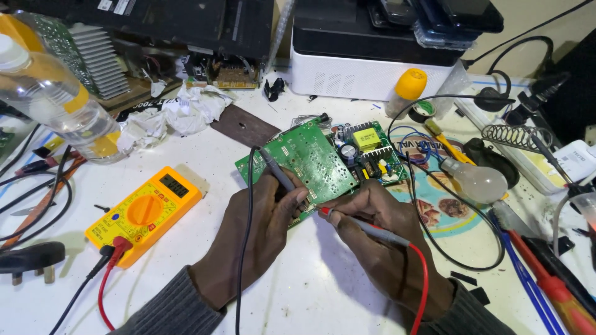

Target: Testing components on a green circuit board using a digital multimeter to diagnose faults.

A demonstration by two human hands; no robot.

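Left hand: my left hand [264, 226] has its fingers [292, 201] clamped on the black probe [277, 170], tip down on the green circuit board [307, 162].
Right hand: my right hand [379, 232] has its fingers clamped on the red probe [363, 224], its red tip touching the board's near edge.
Board: it lies tilted near the middle of the tabletop [310, 291], its right part carrying a yellow block and capacitors.
Meter: the yellow multimeter [146, 212] sits toward the left edge, with red and black leads plugged into its near end.
Nearby: a clear light bulb [475, 181] lies right of the board; a plastic bottle [53, 102] stands at the far left.
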